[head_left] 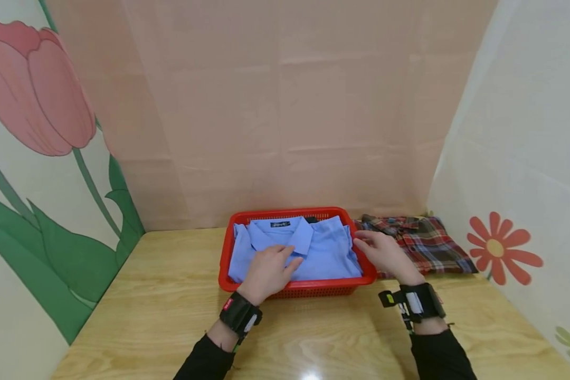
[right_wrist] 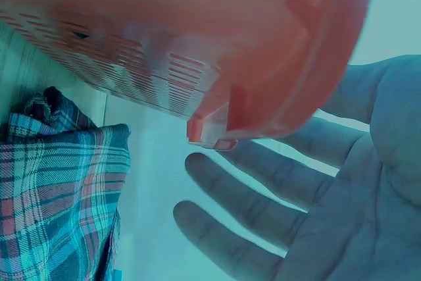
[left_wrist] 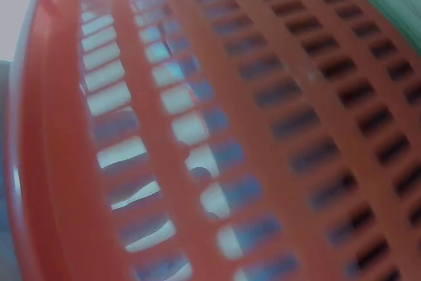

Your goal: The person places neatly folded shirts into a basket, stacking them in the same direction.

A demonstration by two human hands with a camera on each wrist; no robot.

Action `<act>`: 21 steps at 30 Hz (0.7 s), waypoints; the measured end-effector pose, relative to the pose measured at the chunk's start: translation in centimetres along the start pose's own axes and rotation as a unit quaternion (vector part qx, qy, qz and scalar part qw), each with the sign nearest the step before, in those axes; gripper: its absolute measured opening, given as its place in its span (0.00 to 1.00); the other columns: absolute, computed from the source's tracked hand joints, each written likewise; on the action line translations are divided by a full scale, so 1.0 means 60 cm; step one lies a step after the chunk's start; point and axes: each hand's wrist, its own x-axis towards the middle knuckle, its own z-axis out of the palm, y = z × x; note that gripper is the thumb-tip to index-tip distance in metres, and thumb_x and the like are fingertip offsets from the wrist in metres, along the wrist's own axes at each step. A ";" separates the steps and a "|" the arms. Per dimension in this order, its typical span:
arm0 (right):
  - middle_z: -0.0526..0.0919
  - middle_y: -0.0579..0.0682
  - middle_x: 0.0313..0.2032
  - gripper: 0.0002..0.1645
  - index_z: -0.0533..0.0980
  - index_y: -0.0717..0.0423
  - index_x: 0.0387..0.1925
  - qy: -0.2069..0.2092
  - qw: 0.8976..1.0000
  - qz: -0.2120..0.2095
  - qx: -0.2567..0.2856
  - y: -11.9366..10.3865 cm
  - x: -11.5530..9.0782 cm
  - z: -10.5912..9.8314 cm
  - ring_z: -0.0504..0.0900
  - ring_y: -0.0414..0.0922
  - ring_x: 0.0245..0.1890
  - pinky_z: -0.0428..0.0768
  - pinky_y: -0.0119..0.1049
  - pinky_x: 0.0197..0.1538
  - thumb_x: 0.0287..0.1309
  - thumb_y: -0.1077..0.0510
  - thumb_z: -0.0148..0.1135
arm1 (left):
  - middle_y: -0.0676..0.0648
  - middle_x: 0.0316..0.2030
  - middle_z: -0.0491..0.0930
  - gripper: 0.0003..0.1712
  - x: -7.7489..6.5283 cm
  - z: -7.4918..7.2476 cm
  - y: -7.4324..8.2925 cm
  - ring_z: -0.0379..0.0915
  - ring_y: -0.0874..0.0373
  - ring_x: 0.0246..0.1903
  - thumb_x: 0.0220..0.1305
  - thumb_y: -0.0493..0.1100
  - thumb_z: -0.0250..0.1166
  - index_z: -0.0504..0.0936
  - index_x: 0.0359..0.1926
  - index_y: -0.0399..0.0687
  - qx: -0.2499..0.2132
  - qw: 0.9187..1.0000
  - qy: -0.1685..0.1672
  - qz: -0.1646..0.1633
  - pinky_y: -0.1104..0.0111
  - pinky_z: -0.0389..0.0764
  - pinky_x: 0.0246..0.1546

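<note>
Red is the colour of the basket (head_left: 309,285), and a folded blue shirt (head_left: 330,264) lies inside it on the counter (head_left: 171,301), with its collar at the back and a small dark tag (head_left: 280,224) showing there. A bit of something black (head_left: 312,219) peeks out behind the collar, too small to name. The left hand (head_left: 265,272) is over the front of the shirt, its fingers loose and a gap by its thumb, so its grip has hold of nothing that I can see. I cannot tell if it touches the cloth. The right hand (head_left: 385,253) is at the basket's right side, its fingers long and spread, and its grip is not curled round anything. Some fingertips hide behind the red plastic in the right wrist view, so I cannot tell if they touch it. Just to the right lies a checked shirt (head_left: 423,245) on the counter. A few things could go wrong. If the left fingers snag the collar, the neat fold could get messy. If one hand pushes harder than the other, the basket could slide or turn, maybe bumping the checked shirt and wrinkling it. The blue shirt's right edge sits close to the basket wall, so a rough poke could crumple it.
</note>
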 end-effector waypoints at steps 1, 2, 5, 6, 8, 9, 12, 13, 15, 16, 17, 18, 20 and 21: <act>0.79 0.64 0.57 0.27 0.72 0.63 0.63 -0.002 1.000 0.002 -0.001 -0.001 -0.001 -0.001 0.81 0.57 0.50 0.81 0.52 0.51 0.72 0.50 0.52 | 0.47 0.54 0.83 0.28 0.001 0.001 0.006 0.80 0.53 0.52 0.73 0.61 0.51 0.79 0.61 0.51 -0.002 1.000 -0.002 0.002 0.56 0.81 0.51; 0.78 0.64 0.58 0.27 0.72 0.63 0.63 -0.002 1.000 0.004 -0.002 -0.002 -0.001 -0.002 0.81 0.58 0.51 0.81 0.53 0.52 0.72 0.49 0.52 | 0.47 0.54 0.83 0.28 0.003 0.002 0.011 0.80 0.53 0.52 0.73 0.61 0.51 0.78 0.61 0.50 -0.003 1.000 -0.001 0.006 0.56 0.81 0.51; 0.77 0.66 0.59 0.28 0.71 0.64 0.64 -0.001 1.000 0.007 -0.009 -0.003 -0.004 -0.005 0.79 0.59 0.53 0.79 0.56 0.53 0.72 0.49 0.52 | 0.46 0.54 0.82 0.28 0.006 0.008 0.028 0.80 0.52 0.52 0.73 0.61 0.51 0.78 0.62 0.50 -0.004 1.000 0.001 0.017 0.56 0.81 0.51; 0.76 0.66 0.59 0.28 0.70 0.64 0.64 0.001 1.000 0.008 -0.013 -0.002 -0.005 -0.007 0.79 0.60 0.53 0.79 0.56 0.53 0.72 0.49 0.52 | 0.46 0.54 0.82 0.28 0.007 0.008 0.034 0.80 0.51 0.51 0.73 0.61 0.51 0.78 0.62 0.50 -0.005 1.000 0.002 0.019 0.55 0.81 0.50; 0.76 0.67 0.59 0.28 0.70 0.64 0.64 0.006 1.000 0.009 -0.018 0.002 -0.006 -0.010 0.79 0.60 0.52 0.79 0.57 0.52 0.72 0.49 0.52 | 0.46 0.53 0.82 0.28 0.010 0.010 0.045 0.80 0.51 0.50 0.74 0.60 0.50 0.77 0.62 0.49 -0.003 1.000 0.005 0.028 0.55 0.81 0.49; 0.76 0.67 0.59 0.28 0.71 0.65 0.63 0.009 1.000 0.008 -0.020 0.005 -0.006 -0.011 0.80 0.60 0.51 0.79 0.57 0.52 0.72 0.49 0.52 | 0.46 0.53 0.82 0.28 0.011 0.011 0.051 0.80 0.51 0.50 0.74 0.60 0.50 0.77 0.62 0.49 -0.003 1.000 0.004 0.031 0.56 0.82 0.48; 0.75 0.67 0.59 0.29 0.70 0.65 0.64 0.005 1.000 0.016 -0.017 0.014 -0.005 -0.015 0.79 0.60 0.51 0.78 0.59 0.53 0.72 0.49 0.52 | 0.45 0.54 0.81 0.29 0.015 0.014 0.067 0.80 0.52 0.49 0.74 0.60 0.50 0.75 0.64 0.48 -0.010 0.999 -0.004 0.036 0.58 0.82 0.48; 0.75 0.67 0.59 0.30 0.69 0.65 0.64 0.003 1.000 0.019 -0.017 0.017 -0.005 -0.016 0.79 0.60 0.51 0.77 0.59 0.53 0.72 0.48 0.51 | 0.45 0.54 0.81 0.29 0.017 0.015 0.071 0.80 0.53 0.49 0.73 0.60 0.50 0.74 0.64 0.48 -0.011 0.999 -0.006 0.037 0.60 0.82 0.48; 0.75 0.68 0.60 0.31 0.68 0.65 0.65 -0.004 1.000 0.025 -0.019 0.024 -0.003 -0.018 0.79 0.60 0.52 0.76 0.60 0.54 0.72 0.47 0.50 | 0.45 0.55 0.80 0.30 0.020 0.019 0.080 0.80 0.54 0.50 0.73 0.61 0.50 0.73 0.65 0.48 -0.016 0.999 -0.010 0.038 0.61 0.82 0.47; 0.75 0.68 0.60 0.32 0.68 0.65 0.66 -0.008 0.999 0.027 -0.021 0.027 -0.003 -0.020 0.79 0.60 0.53 0.76 0.60 0.55 0.73 0.46 0.49 | 0.46 0.55 0.80 0.30 0.021 0.022 0.084 0.80 0.54 0.50 0.73 0.61 0.51 0.73 0.65 0.48 -0.017 0.999 -0.009 0.039 0.62 0.82 0.47; 0.75 0.68 0.60 0.32 0.68 0.65 0.66 -0.009 0.999 0.027 -0.025 0.031 -0.003 -0.021 0.79 0.61 0.53 0.76 0.60 0.55 0.73 0.46 0.49 | 0.46 0.55 0.80 0.30 0.022 0.023 0.088 0.80 0.54 0.50 0.73 0.61 0.51 0.73 0.65 0.49 -0.018 0.999 -0.008 0.041 0.62 0.83 0.47; 0.75 0.68 0.60 0.32 0.68 0.66 0.66 -0.009 0.999 0.023 -0.028 0.034 -0.003 -0.024 0.79 0.61 0.54 0.76 0.61 0.55 0.73 0.46 0.49 | 0.46 0.55 0.80 0.29 0.023 0.026 0.092 0.80 0.54 0.49 0.73 0.60 0.51 0.73 0.65 0.49 -0.017 0.999 -0.004 0.046 0.62 0.83 0.46; 0.76 0.68 0.59 0.33 0.68 0.66 0.65 -0.008 0.999 0.019 -0.031 0.041 -0.004 -0.029 0.78 0.63 0.55 0.75 0.61 0.55 0.73 0.45 0.48 | 0.47 0.54 0.81 0.28 0.025 0.031 0.099 0.80 0.55 0.49 0.73 0.59 0.51 0.74 0.64 0.49 -0.018 0.998 -0.001 0.055 0.63 0.83 0.44; 0.76 0.68 0.59 0.33 0.69 0.66 0.65 -0.007 0.999 0.017 -0.032 0.044 -0.005 -0.031 0.78 0.63 0.55 0.75 0.61 0.55 0.73 0.45 0.48 | 0.47 0.54 0.81 0.27 0.026 0.033 0.102 0.80 0.55 0.49 0.73 0.59 0.52 0.74 0.64 0.49 -0.016 0.998 0.001 0.060 0.64 0.83 0.44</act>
